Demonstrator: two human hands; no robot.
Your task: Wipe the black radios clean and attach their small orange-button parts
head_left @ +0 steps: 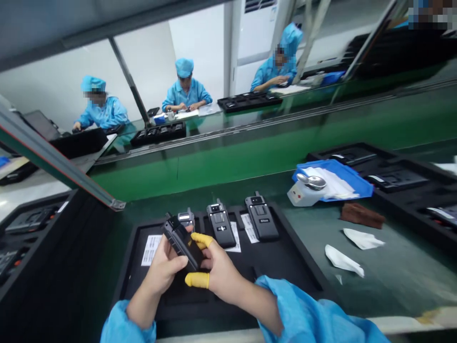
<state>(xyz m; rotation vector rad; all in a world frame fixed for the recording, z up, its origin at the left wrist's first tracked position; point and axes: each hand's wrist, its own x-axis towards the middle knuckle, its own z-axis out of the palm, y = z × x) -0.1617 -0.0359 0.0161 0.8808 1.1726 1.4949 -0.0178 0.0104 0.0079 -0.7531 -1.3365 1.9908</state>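
Observation:
Both my hands hold one small black handheld radio (180, 240) tilted above a black foam tray (285, 267). My left hand (162, 269) wraps its fingers round the radio's lower left side. My right hand (217, 271), with yellow finger cots on thumb and forefinger, pinches its right side. Three more black radios lie in the tray's slots behind: one (186, 218) partly hidden by the held radio, one (220, 228) in the middle, one (261, 216) on the right. White paper slips (152, 248) lie beside them.
A blue tray (348, 178) with white papers and a white dispenser with a metal top (307, 189) stand at right, beside a brown block (362, 215) and two white wipes (344, 260). More black trays (403, 178) flank me. Three people in blue coats sit across the green conveyor (250, 152).

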